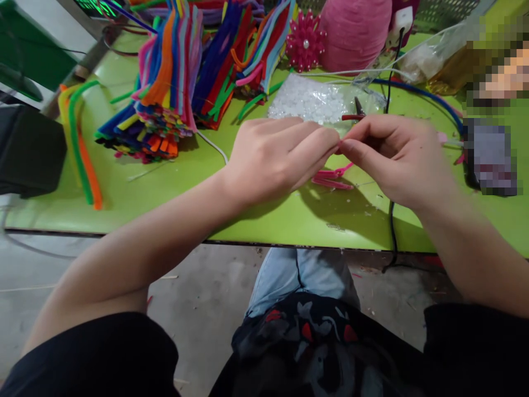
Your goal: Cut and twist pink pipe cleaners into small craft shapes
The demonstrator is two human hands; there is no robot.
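Over the green table, my left hand is held palm down with its fingers together. Its fingertips meet those of my right hand, whose thumb and forefinger are pinched. Whatever lies between the fingertips is too small and hidden to name. Pink pipe-cleaner pieces show just below the fingertips. Behind the hands, a clear bag of white beads lies flat. Pliers with a red handle stick out behind my right hand.
Bundles of coloured pipe cleaners fill the back left, near loose strands and a black box. A pink beaded flower and pink wrapped form stand behind. A black cable crosses the right side.
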